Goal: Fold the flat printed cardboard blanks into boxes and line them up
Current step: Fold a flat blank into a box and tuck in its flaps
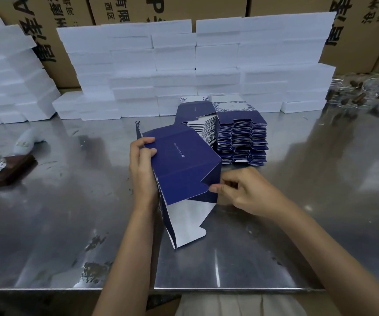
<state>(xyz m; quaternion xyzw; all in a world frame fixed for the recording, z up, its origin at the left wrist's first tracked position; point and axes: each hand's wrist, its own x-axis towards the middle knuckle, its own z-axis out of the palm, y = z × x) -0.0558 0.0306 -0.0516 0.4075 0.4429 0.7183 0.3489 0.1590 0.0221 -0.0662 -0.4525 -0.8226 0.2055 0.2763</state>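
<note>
A dark blue printed cardboard blank [184, 160], partly opened into a box shape, is held above the steel table [69, 213]. My left hand [141, 165] grips its left edge, fingers curled over the top corner. My right hand [243, 192] pinches a blue flap at the blank's lower right. A white-lined flap [188, 222] hangs open toward me. Behind the blank stand two stacks of flat blue blanks [241, 137], the left one leaning.
White foam blocks [184, 71] are piled in a wall along the table's back and far left. Brown shipping cartons [355, 30] stand behind them. A wooden base with a glass piece [3, 167] sits at the left; clear bags of small dark items [359, 94] lie back right.
</note>
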